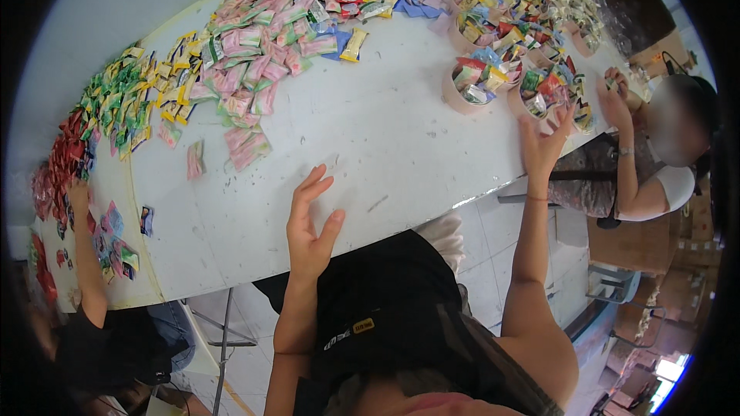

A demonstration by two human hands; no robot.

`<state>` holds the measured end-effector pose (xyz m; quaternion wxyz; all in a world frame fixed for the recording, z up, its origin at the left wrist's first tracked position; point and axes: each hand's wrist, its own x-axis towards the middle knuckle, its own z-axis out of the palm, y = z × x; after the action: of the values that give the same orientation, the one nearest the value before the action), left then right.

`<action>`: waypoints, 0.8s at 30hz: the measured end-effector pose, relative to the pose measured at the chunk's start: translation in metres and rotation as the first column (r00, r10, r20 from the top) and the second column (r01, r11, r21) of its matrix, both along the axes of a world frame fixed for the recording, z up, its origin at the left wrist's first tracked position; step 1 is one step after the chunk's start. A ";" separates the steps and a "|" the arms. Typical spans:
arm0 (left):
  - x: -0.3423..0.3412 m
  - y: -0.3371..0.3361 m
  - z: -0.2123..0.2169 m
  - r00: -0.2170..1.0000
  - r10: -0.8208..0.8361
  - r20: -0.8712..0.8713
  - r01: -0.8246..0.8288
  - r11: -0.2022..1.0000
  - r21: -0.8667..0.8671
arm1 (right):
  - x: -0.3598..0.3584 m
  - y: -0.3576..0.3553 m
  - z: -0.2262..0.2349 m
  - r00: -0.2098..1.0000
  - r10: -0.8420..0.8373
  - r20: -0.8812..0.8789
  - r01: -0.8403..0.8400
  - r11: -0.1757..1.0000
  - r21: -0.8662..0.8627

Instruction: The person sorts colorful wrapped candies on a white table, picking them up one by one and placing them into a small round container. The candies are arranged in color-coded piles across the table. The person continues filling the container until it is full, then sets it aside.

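Observation:
My left hand hovers over the near edge of the white table, fingers apart, with nothing in it. On the right, my right hand is at the near side of a pale paper tub, thumb and fingers spread around its wall. Small colourful wrapped packets fill that tub to the brim. Just left of it stands another pale tub, also full of mixed packets. Where my fingertips meet the tub is partly hidden.
Pink packets lie heaped across the table, with green-yellow packets and red packets farther left. More filled tubs crowd the back right. A co-worker sits at right; another person's arm reaches in at left.

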<state>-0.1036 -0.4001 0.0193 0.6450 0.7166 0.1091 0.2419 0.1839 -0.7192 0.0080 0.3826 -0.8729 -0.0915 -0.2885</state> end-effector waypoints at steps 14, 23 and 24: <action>-0.071 0.005 -0.010 0.880 0.465 0.098 -0.473 0.876 0.096 | -0.016 0.016 0.006 0.930 0.178 0.323 -0.105 0.967 -0.231; -0.152 0.040 0.020 0.682 0.700 0.212 -0.731 0.661 0.171 | -0.093 0.190 0.048 0.463 0.875 -0.139 -0.882 0.440 -0.168; -0.150 0.044 0.046 0.706 0.623 0.337 -0.704 0.671 0.232 | -0.103 0.209 0.047 0.387 0.913 -0.129 -0.909 0.353 -0.223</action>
<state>-0.2532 -0.3557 0.0657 0.3839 0.6946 0.2443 0.5572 0.0805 -0.5104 0.0549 0.3605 -0.7145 -0.5993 -0.0211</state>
